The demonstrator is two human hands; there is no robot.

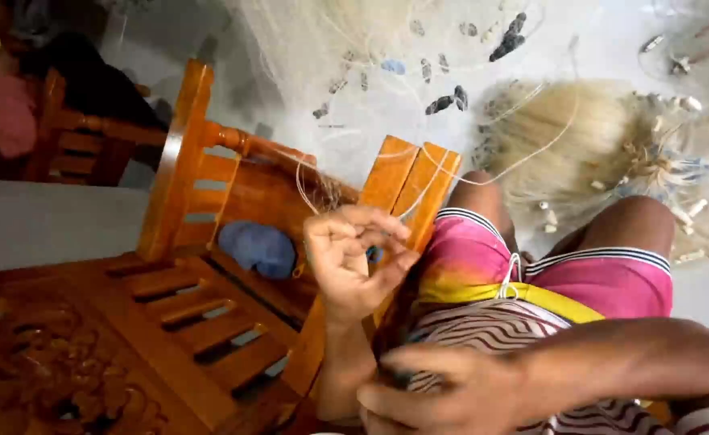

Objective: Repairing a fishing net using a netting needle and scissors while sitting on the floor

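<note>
My left hand [353, 259] is raised in the middle of the view, fingers pinched on a thin white line [443, 173] and a small blue thing at the fingertips. The line runs up over the wooden chair [185, 306] to a pale heap of fishing net [580, 137] on the floor. My right hand [443, 395] sits low in the view, its arm coming in from the right. Its fingers are curled close to my left forearm, and it is blurred, so what it grips is unclear. My lap, in pink and yellow shorts [531, 274], is below the net.
The carved wooden chair fills the left and holds a blue cloth [258, 246]. More net with small floats and dark weights [507, 36] spreads over the white floor behind. A second wooden chair [80, 137] and a person in pink [0, 113] are at the top left.
</note>
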